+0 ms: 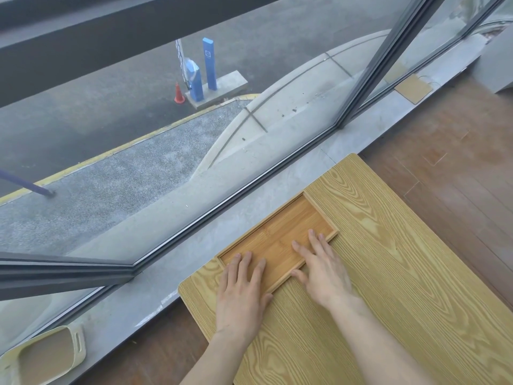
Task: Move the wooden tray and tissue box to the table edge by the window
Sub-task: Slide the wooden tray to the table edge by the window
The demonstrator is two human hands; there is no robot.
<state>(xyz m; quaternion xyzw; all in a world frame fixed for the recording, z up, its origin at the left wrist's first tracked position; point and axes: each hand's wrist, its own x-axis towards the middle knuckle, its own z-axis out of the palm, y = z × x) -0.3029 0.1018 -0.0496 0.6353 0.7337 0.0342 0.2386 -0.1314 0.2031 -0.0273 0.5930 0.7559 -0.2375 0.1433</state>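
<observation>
While flat, open hands (280, 282) press it | wooden tray (280, 240): shallow, rectangular, bamboo-grained, empty

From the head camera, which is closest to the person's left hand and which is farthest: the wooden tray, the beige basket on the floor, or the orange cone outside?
1. Wooden tray: under the left hand, at the table's window edge.
2. Beige basket: lower left, by the window ledge.
3. Orange cone: outside, beyond the glass.

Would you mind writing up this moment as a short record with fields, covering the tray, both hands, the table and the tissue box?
tray: wooden tray lies flat along the table's window-side edge
left hand: left hand open, fingers inside the tray
right hand: right hand open, fingers inside the tray, thumb at its near rim
table: wooden table beside the window sill
tissue box: not in view
other: beige bin by the sill
</observation>
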